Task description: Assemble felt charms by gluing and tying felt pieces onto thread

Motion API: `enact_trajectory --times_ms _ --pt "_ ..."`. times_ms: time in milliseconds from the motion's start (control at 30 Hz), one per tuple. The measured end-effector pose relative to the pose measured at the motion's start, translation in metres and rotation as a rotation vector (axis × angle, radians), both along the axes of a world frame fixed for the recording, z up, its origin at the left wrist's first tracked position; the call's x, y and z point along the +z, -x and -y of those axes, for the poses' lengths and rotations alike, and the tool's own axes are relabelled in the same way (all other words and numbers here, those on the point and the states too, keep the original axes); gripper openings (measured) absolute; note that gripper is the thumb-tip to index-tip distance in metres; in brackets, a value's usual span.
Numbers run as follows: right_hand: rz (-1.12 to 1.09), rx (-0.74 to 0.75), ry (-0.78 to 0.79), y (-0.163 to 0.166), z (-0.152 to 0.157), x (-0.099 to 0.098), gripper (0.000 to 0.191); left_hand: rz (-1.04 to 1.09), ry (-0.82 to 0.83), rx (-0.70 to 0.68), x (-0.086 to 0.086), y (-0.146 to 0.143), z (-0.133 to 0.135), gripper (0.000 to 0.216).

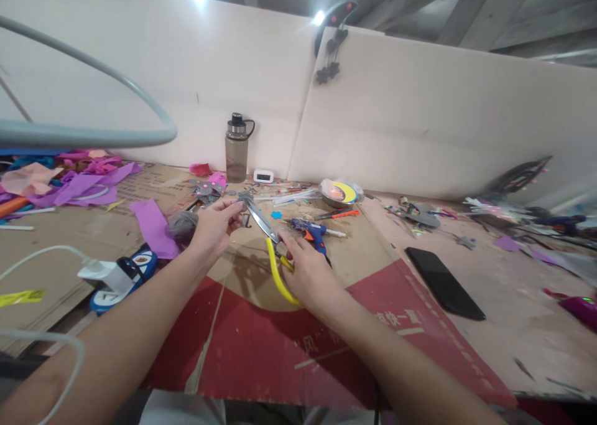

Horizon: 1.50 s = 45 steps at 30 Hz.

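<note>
My left hand (pixel 215 227) pinches a small grey piece (pixel 245 197), perhaps felt or yarn; its exact kind is too small to make out. In my right hand (pixel 310 274) is a pair of scissors (pixel 262 222) with yellow handles, the blades pointing up and left. Their tips reach the grey piece beside my left fingertips. A ball of grey yarn (pixel 183 226) lies just left of my left hand. Behind my right hand rests a blue glue gun (pixel 317 234). A small blue flower shape (pixel 277 214) lies on the cardboard (pixel 261 338) beyond the scissors.
A water bottle (pixel 237 151) stands by the white board, beside a small digital clock (pixel 263 176). At the back is a metal bowl (pixel 332 196). Purple crepe paper (pixel 84 188) is heaped left, near a power strip (pixel 122 282). A black phone (pixel 444 283) lies right.
</note>
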State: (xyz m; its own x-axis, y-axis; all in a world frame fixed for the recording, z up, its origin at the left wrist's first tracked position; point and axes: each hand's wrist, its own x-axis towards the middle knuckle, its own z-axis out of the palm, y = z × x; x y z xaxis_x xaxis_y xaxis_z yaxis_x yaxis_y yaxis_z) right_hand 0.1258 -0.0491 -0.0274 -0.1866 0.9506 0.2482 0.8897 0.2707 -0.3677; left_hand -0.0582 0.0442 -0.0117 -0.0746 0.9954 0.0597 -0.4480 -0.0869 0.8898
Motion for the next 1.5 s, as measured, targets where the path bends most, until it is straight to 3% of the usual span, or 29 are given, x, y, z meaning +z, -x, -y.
enact_trajectory --times_ms 700,1500 --pt "0.061 -0.018 -0.043 -0.0012 0.0017 0.0036 0.059 -0.063 -0.029 -0.036 0.0003 -0.0055 0.0049 0.022" --pt "0.056 -0.025 0.018 -0.0023 0.0037 0.0019 0.057 -0.003 0.014 -0.134 0.0012 -0.0028 0.0044 0.019"
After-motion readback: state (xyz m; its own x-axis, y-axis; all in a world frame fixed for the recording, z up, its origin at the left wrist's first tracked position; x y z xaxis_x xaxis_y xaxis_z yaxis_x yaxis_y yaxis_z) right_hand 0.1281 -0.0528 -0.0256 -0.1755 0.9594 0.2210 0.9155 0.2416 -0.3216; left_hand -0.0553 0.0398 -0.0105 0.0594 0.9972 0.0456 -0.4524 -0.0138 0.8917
